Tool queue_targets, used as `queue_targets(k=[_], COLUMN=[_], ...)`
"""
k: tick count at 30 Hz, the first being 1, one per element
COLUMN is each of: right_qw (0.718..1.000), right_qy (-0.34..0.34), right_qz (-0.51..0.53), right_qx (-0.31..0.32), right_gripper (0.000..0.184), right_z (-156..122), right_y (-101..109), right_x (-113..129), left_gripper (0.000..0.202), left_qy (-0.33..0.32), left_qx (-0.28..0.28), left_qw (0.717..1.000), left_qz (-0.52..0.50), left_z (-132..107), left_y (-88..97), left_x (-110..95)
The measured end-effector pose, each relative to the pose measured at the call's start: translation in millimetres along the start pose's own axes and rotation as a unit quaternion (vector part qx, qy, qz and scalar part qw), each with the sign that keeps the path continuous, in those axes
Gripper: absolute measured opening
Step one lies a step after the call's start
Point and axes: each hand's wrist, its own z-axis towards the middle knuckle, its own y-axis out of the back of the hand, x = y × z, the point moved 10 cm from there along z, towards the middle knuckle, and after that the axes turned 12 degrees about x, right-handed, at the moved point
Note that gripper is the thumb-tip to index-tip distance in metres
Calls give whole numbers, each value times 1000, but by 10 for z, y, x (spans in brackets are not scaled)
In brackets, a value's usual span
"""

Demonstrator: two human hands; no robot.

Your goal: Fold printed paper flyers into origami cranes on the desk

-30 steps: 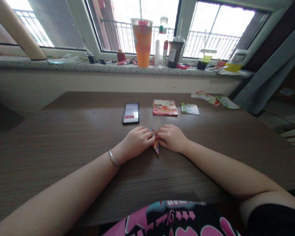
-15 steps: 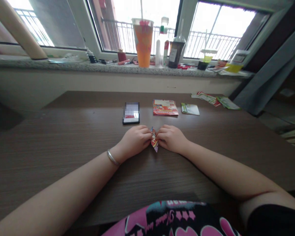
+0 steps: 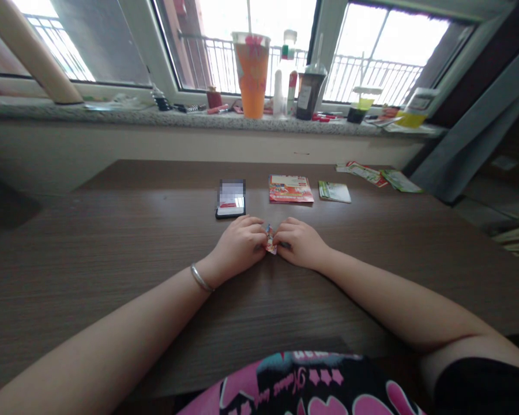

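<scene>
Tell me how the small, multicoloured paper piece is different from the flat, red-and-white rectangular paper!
The small, multicoloured paper piece is held between the left hand and the right hand; the flat, red-and-white rectangular paper lies on the brown table with neither hand on it. The small piece shows much less surface than the rectangular paper. The hands partly hide the small piece, while they leave the rectangular paper uncovered. Both have colourful printing.

brown table [image 3: 134, 219] | black-framed device [image 3: 230, 200] | red papers [image 3: 290, 189] | green-white card [image 3: 335, 192] | loose papers [image 3: 367, 173]
</scene>
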Motion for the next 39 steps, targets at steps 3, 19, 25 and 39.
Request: queue_targets(k=[3, 19, 25, 39], right_qw=[997, 989, 985, 974], right_qy=[-18, -70, -145, -202], right_qz=[72, 127, 89, 61], right_qx=[1, 9, 32, 83], right_gripper=[8, 18, 21, 32], right_z=[26, 47, 53, 69], right_y=[-44, -156, -189, -272], right_x=[-92, -298, -395, -484], left_gripper=[7, 14, 22, 19], left_qy=[11, 65, 91, 177], left_qx=[-14, 22, 25, 29], left_qw=[998, 983, 979, 961], left_qz=[-62, -170, -180, -210], left_z=[-15, 15, 46, 10], left_y=[-19, -120, -198, -272], left_x=[82, 239, 325, 482])
